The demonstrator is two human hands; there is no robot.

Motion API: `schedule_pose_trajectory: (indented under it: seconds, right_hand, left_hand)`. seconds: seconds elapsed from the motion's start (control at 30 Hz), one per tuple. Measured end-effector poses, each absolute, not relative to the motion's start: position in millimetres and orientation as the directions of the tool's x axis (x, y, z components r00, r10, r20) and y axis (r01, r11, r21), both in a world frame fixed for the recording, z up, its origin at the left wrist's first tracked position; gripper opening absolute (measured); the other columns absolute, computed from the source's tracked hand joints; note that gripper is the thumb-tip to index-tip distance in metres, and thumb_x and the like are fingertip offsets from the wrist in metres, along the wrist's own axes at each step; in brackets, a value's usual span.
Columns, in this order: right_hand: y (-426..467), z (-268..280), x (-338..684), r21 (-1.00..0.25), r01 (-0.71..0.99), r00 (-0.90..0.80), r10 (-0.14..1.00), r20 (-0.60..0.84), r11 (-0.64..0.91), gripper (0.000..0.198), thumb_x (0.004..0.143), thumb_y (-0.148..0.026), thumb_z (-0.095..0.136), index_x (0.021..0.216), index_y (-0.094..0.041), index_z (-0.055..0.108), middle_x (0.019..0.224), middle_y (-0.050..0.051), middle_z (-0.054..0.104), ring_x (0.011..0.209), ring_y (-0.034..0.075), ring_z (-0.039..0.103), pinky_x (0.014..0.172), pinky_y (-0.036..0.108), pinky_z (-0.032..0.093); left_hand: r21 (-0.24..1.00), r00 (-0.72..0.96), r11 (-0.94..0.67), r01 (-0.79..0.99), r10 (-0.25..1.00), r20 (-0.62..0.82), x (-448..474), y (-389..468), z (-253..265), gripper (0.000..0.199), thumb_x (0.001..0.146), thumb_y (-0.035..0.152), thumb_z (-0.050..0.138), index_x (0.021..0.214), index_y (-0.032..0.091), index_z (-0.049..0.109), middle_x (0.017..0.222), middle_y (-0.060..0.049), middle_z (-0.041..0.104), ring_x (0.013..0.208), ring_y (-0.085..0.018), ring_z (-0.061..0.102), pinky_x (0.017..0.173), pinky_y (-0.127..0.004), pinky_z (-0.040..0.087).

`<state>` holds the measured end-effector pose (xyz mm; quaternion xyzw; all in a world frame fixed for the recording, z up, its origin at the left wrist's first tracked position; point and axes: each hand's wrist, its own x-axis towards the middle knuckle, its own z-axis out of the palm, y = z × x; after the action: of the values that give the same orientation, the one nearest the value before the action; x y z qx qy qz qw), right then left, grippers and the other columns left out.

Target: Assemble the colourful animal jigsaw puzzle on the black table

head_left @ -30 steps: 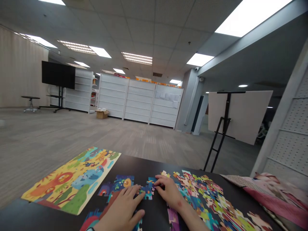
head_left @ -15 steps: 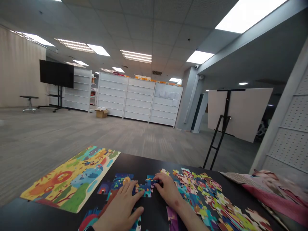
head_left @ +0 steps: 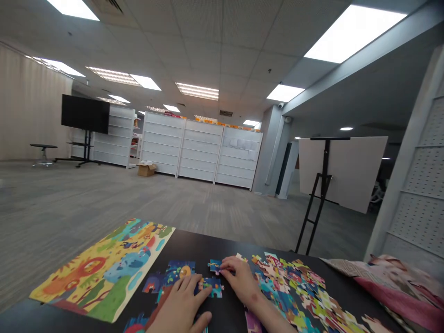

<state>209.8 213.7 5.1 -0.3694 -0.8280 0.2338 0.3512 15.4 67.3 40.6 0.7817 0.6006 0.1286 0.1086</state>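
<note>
My right hand (head_left: 237,276) pinches a blue puzzle piece (head_left: 214,266) at its right edge, between thumb and fingertips. That piece sits just beyond a joined strip of blue puzzle pieces (head_left: 215,287), with a narrow dark gap between them. My left hand (head_left: 183,303) lies flat with its fingers spread over the partly joined puzzle (head_left: 176,270), its thumb out to the right. Part of the joined puzzle is hidden under this hand. A purple puzzle piece (head_left: 253,322) lies under my right forearm's near side.
A colourful picture sheet (head_left: 114,270) with animals lies at the left of the black table (head_left: 194,240). Many loose puzzle pieces (head_left: 294,291) are heaped on the right. Pink patterned cloth (head_left: 391,282) covers the right edge. An easel (head_left: 324,185) stands beyond.
My right hand has drawn the blue piece slightly away from the joined strip, opening a gap. My left hand stays on the puzzle. The camera view has tipped up a little.
</note>
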Motion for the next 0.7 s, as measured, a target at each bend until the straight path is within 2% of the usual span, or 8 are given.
schedule_pose_trajectory:
  seconds: [0.13, 0.33, 0.47, 0.7]
  right_hand:
    - [216.9, 3.1, 197.5, -0.629, 0.445, -0.534, 0.753, 0.385, 0.638, 0.017, 0.081, -0.013, 0.064, 0.080, -0.022, 0.079, 0.101, 0.007, 0.073, 0.092, 0.020, 0.070, 0.087, 0.032, 0.053]
    - [214.5, 3.4, 198.6, -0.575, 0.438, -0.583, 0.705, 0.404, 0.691, 0.022, 0.085, -0.012, 0.058, 0.089, -0.023, 0.077, 0.108, 0.006, 0.071, 0.100, 0.020, 0.067, 0.093, 0.033, 0.050]
    - [211.7, 4.1, 201.0, -0.586, 0.441, -0.557, 0.719, 0.415, 0.680, 0.028, 0.079, -0.008, 0.058, 0.101, -0.020, 0.070, 0.107, 0.007, 0.069, 0.097, 0.020, 0.066, 0.086, 0.031, 0.053]
    - [215.6, 6.6, 219.1, -0.566, 0.533, -0.482, 0.775, 0.409, 0.630, 0.028, 0.078, -0.009, 0.058, 0.101, -0.020, 0.068, 0.104, 0.007, 0.069, 0.095, 0.022, 0.066, 0.087, 0.033, 0.053]
  left_hand:
    - [0.314, 0.264, -0.270, 0.910, 0.963, 0.060, 14.0, 69.5, 45.1, 0.053, 0.092, 0.047, 0.056, 0.142, 0.033, 0.052, 0.152, -0.017, 0.047, 0.141, -0.039, 0.042, 0.115, -0.058, 0.035]
    - [0.333, 0.256, -0.265, 0.905, 0.964, 0.072, 12.8, 67.8, 44.7, 0.053, 0.092, 0.047, 0.055, 0.143, 0.033, 0.051, 0.153, -0.016, 0.047, 0.142, -0.037, 0.041, 0.116, -0.058, 0.034]
    - [0.345, 0.229, -0.231, 0.910, 0.972, 0.048, 14.6, 66.6, 43.3, 0.053, 0.092, 0.047, 0.054, 0.144, 0.034, 0.050, 0.156, -0.014, 0.044, 0.144, -0.035, 0.038, 0.118, -0.056, 0.031]
    - [0.348, 0.226, -0.234, 0.908, 0.972, 0.065, 15.7, 66.5, 42.7, 0.052, 0.093, 0.045, 0.053, 0.143, 0.034, 0.051, 0.156, -0.013, 0.044, 0.144, -0.036, 0.039, 0.117, -0.057, 0.033]
